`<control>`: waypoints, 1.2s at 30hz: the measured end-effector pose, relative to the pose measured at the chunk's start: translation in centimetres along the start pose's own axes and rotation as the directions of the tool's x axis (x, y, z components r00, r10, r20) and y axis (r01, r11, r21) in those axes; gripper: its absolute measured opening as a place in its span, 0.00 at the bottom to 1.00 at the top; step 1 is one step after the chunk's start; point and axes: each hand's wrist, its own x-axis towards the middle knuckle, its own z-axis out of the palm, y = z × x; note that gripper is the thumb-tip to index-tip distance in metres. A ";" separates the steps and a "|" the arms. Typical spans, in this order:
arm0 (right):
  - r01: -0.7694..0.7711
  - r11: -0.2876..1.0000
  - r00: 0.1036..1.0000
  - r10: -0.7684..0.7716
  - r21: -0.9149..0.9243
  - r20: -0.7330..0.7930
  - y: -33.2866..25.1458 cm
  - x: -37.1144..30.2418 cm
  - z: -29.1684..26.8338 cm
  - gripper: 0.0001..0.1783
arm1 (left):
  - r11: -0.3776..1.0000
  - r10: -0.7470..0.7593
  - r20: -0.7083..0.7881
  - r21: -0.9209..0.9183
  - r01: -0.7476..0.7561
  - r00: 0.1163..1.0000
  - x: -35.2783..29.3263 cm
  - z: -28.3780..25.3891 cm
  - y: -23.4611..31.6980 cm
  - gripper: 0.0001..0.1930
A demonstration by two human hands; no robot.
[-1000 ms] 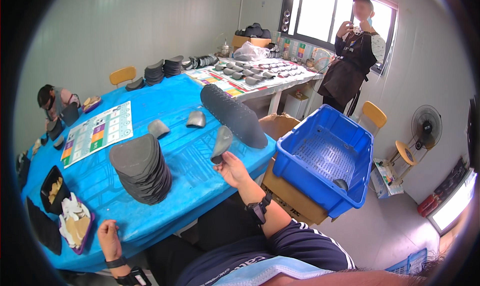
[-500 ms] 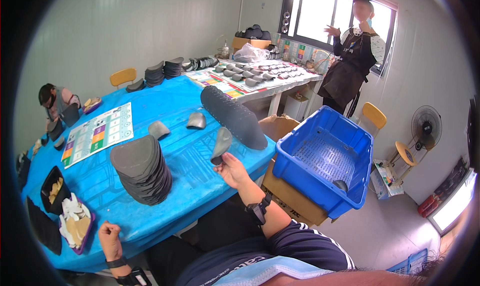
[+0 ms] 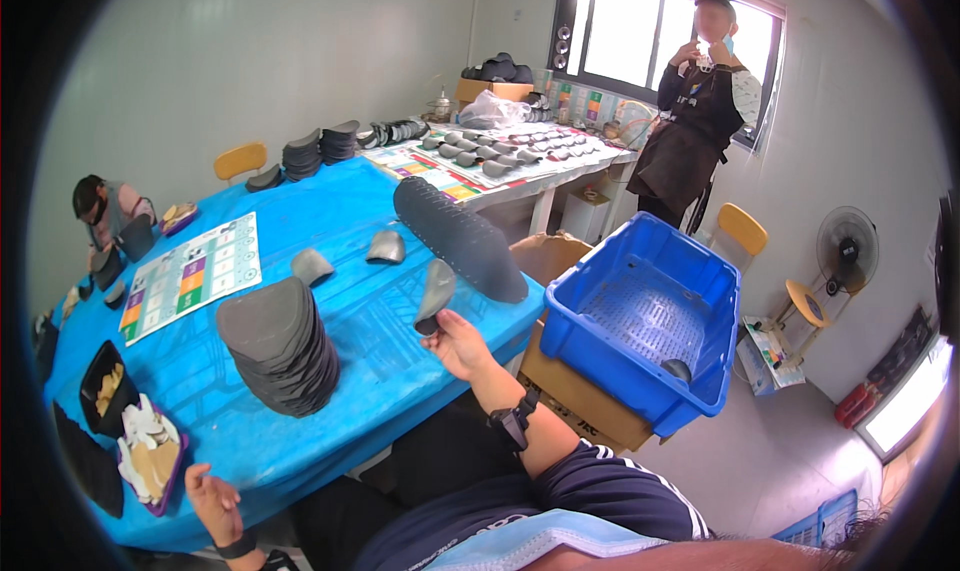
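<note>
My right hand (image 3: 460, 346) pinches the near end of a curved dark-grey sheet piece (image 3: 435, 296), shaped like a cap peak, just above the table. Low on the left, by the table's front edge, my left hand (image 3: 213, 501) holds nothing, its fingers loosely apart. Between the hands stands a tall stack of similar dark pieces (image 3: 275, 346). Two single curved pieces lie behind it, one a grey piece (image 3: 312, 267) and the other a shinier piece (image 3: 385, 248). Beyond my right hand rests a long black half-round form (image 3: 460, 241) with rows of small dots.
A blue crate (image 3: 640, 361) on cardboard boxes stands right of the blue-covered table (image 3: 370, 371), one dark piece (image 3: 677, 370) inside. At left are a black bin (image 3: 110, 386) and a purple tray (image 3: 178, 471) of scraps. One person sits far left; another stands by the window.
My left hand's fingers have uncurled and spread, and it has dropped slightly. My right hand keeps its hold on the piece. The standing person's outstretched hand has come up near the chin.
</note>
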 end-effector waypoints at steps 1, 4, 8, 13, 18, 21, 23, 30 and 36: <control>-0.004 1.000 1.000 0.004 0.000 -0.001 0.1 0.0 0.0 0.09 | 1.000 -0.002 -0.004 0.001 0.002 1.000 -0.5 -0.6 0.5 0.10; -0.007 1.000 1.000 0.006 0.013 0.012 0.1 0.0 0.1 0.09 | 0.971 -0.003 0.037 0.240 -0.006 0.999 -1.4 -1.2 3.0 0.13; 0.009 1.000 1.000 -0.009 0.003 0.026 -0.1 0.1 -0.2 0.08 | 0.742 0.178 0.121 0.635 -0.214 0.977 -1.2 1.2 4.3 0.13; 0.013 1.000 1.000 -0.013 0.006 -0.001 -0.3 0.0 0.5 0.09 | 0.862 -0.014 -0.114 0.501 0.070 0.993 -1.1 0.0 3.3 0.09; 0.005 1.000 1.000 -0.005 -0.019 -0.011 -0.2 -0.1 0.5 0.09 | 0.864 -0.134 -0.068 0.481 0.150 0.989 -0.6 0.4 2.2 0.07; 0.007 1.000 1.000 -0.007 -0.007 0.000 -0.2 -0.2 0.8 0.09 | 0.865 -0.117 -0.004 0.490 0.104 0.993 -0.5 0.9 1.4 0.06; 0.009 1.000 1.000 -0.009 -0.007 0.001 -0.1 -0.2 0.7 0.09 | 0.862 -0.047 0.024 0.506 0.029 0.999 -0.3 0.8 1.0 0.06; 0.011 1.000 1.000 -0.011 -0.009 0.026 -0.3 -0.2 0.6 0.10 | 0.878 -0.077 -0.025 0.473 0.079 0.997 -0.1 0.4 0.6 0.04; 0.013 1.000 1.000 -0.013 0.002 0.018 -0.2 -0.2 0.6 0.10 | 0.868 -0.098 -0.032 0.486 0.102 0.995 1.1 1.4 0.8 0.06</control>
